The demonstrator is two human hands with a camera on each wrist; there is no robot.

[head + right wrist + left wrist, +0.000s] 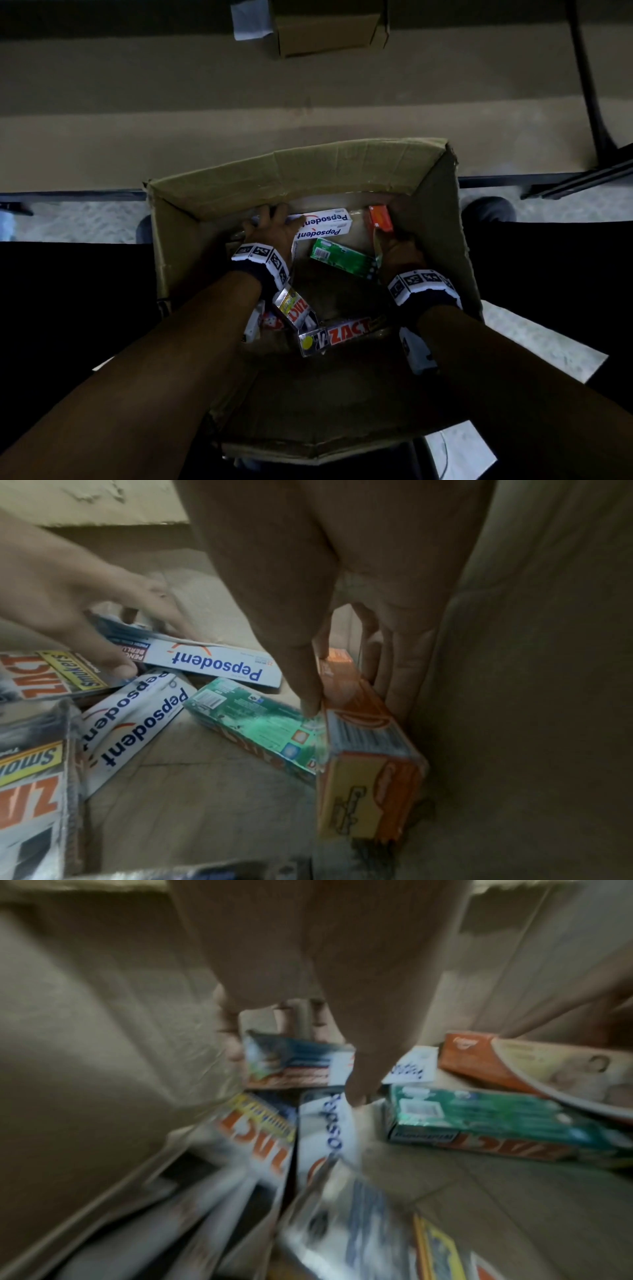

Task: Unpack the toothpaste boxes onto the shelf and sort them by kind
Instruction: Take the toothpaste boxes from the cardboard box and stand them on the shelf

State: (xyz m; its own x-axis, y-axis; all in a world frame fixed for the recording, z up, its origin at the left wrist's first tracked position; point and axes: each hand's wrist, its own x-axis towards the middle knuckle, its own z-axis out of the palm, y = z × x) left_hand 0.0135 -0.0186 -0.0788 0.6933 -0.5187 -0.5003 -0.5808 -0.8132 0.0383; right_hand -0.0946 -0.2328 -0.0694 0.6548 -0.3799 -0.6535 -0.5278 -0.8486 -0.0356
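So the toothpaste boxes are all down in the carton (442, 219), nothing on the shelf (205, 102) yet as far as I can see, so this looks like the picking-up stage. The orange box (363, 723) sits on its edge against the carton's right wall, and the right hand (399, 251) has it pinched, thumb on one face and fingers on the wall side. The green box (342, 258) lies just beside it, touching at one end. The left hand (270, 229) is over by the far left corner with fingers spread on a white Pepsodent box (323, 224); that wrist view is blurry, so honestly I can't tell if it's really gripping or just reaching. A couple of silver Zact boxes (339, 335) lie nearer the body. Next move, I'd guess: lift the orange box straight up so it clears the green one, then carry it to the shelf.
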